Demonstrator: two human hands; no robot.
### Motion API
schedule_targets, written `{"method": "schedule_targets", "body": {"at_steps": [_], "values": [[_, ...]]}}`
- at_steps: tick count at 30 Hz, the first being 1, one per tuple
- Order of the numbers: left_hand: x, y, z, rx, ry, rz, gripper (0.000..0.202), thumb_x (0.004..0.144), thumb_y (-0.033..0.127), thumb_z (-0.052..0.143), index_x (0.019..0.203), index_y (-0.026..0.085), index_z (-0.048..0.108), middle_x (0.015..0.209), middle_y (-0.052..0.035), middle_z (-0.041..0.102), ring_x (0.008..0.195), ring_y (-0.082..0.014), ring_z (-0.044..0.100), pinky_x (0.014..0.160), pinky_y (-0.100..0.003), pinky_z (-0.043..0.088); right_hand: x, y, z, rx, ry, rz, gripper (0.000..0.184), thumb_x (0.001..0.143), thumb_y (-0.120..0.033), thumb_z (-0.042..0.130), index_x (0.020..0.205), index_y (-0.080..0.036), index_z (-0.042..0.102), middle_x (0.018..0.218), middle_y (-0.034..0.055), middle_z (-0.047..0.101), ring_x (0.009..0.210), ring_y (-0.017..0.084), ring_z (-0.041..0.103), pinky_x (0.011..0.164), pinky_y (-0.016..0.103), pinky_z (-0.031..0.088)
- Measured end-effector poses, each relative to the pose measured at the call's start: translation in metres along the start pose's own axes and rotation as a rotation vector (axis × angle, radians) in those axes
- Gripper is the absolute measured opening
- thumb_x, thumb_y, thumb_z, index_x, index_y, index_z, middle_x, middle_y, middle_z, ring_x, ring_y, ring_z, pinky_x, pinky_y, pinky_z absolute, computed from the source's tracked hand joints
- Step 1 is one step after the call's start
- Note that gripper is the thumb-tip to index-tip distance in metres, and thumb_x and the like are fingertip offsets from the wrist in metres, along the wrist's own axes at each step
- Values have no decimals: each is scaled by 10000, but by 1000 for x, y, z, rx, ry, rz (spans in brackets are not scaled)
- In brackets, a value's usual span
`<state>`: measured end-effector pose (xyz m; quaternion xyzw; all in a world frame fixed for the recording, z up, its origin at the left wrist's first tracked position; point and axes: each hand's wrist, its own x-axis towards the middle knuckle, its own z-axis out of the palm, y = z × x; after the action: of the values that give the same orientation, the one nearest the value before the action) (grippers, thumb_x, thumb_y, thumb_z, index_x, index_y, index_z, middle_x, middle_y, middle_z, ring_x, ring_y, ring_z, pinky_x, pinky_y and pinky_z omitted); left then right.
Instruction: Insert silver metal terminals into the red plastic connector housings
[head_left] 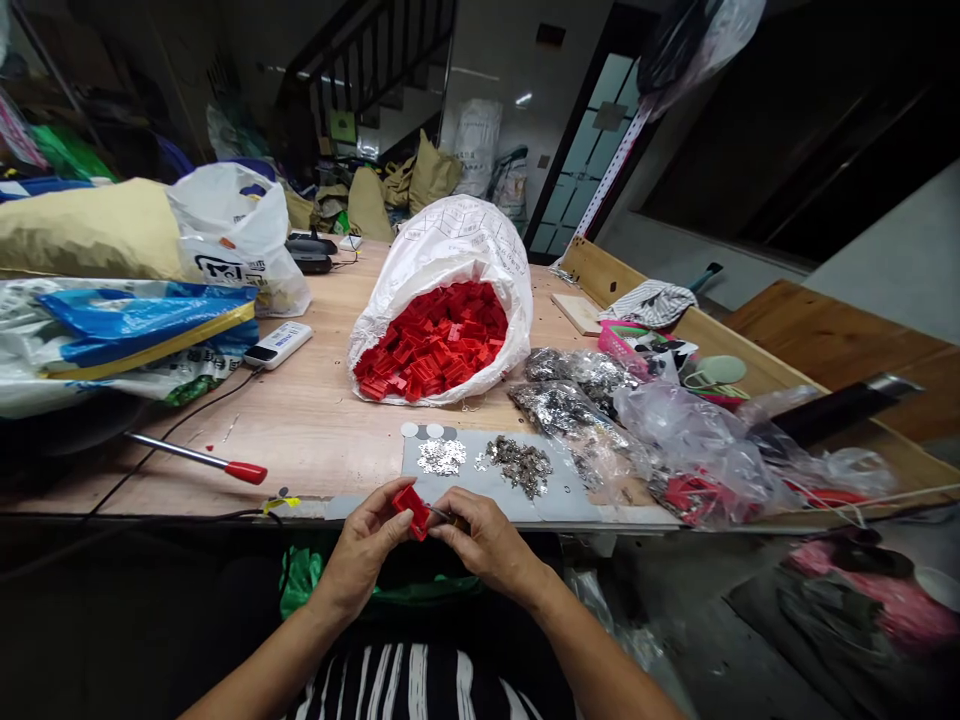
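In the head view, my left hand [369,535] is closed on a small red plastic housing [412,512], just off the table's front edge. My right hand [480,532] grips a thin screwdriver-like tool [448,516] whose metal tip meets the housing; its handle is mostly hidden in my fingers. Beyond my hands, a grey sheet [472,495] carries a pile of shiny silver metal pieces [442,457] and a pile of darker metal pieces [523,465]. Behind these lies a white woven sack [469,225] on its side, its mouth showing many red plastic housings [442,345].
Clear bags of metal parts [574,410] lie at the right, against a wooden tray [750,365]. On the left are a red-tipped metal lever [244,471], a white device with a cable [278,345] and piled plastic bags [135,330]. A green bag [304,580] hangs below the table edge.
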<state>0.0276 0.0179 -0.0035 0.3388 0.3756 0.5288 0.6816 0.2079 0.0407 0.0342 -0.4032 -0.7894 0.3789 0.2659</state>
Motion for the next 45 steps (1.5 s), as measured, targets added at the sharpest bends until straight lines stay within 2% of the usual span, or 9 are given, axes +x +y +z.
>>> {"method": "schedule_targets", "body": {"at_steps": [7,15,19,25,32,35,38,41,45], "values": [[3,-6,-2,30,-40,21,444,782,293,675,1218,238,612,1017,-39,693,958,-178,603,897,-303,447,0,-1,-2,71,-40,42,104,842,-127,580,828,-205,648,825,1,607,783,146,559,708,240,404],[5,-8,-1,-38,-51,22,431,760,272,702,1184,225,637,938,-30,683,881,-154,577,832,-272,436,3,10,0,189,-58,113,37,822,-196,613,787,-185,611,765,-10,566,688,130,470,627,232,347],[5,-10,1,-71,-77,10,418,777,266,689,1189,232,630,937,-36,677,889,-160,579,816,-275,441,3,10,-1,315,-52,139,124,805,-251,645,744,-179,565,705,-31,514,650,116,420,599,228,320],[5,-9,3,-51,-84,-15,429,782,280,683,1201,222,616,989,-63,682,950,-193,593,857,-305,448,2,12,0,349,-28,166,142,800,-267,656,744,-171,569,712,-28,508,666,115,419,606,231,312],[7,-5,4,-16,-121,-24,385,795,276,671,1168,232,584,1085,-71,672,1050,-214,586,913,-320,450,-1,14,2,424,25,198,227,778,-282,691,752,-180,489,688,-55,464,641,93,391,585,205,316],[12,-4,2,74,-126,32,363,779,258,686,1121,237,567,1139,-64,652,1073,-207,579,923,-313,450,0,14,-1,363,55,191,236,778,-320,700,814,-186,509,718,-51,477,651,97,412,595,203,342],[19,-3,-3,255,-95,144,331,769,242,693,1068,234,553,1166,-54,631,1006,-184,604,887,-305,471,0,17,-5,185,127,159,177,861,-331,602,971,-197,567,870,-4,544,785,135,500,711,237,404],[28,-3,-11,504,-65,265,296,778,232,674,1048,233,551,1092,-34,647,935,-173,625,851,-307,484,-2,25,-6,4,164,131,203,939,-270,451,1065,-212,599,992,42,556,941,171,536,849,288,413],[39,-7,-21,816,-66,341,301,784,193,648,1074,229,577,980,-15,680,894,-175,638,832,-312,486,-4,32,-3,-148,145,154,230,906,-202,489,1101,-229,608,953,42,602,893,175,576,819,289,435]]}}
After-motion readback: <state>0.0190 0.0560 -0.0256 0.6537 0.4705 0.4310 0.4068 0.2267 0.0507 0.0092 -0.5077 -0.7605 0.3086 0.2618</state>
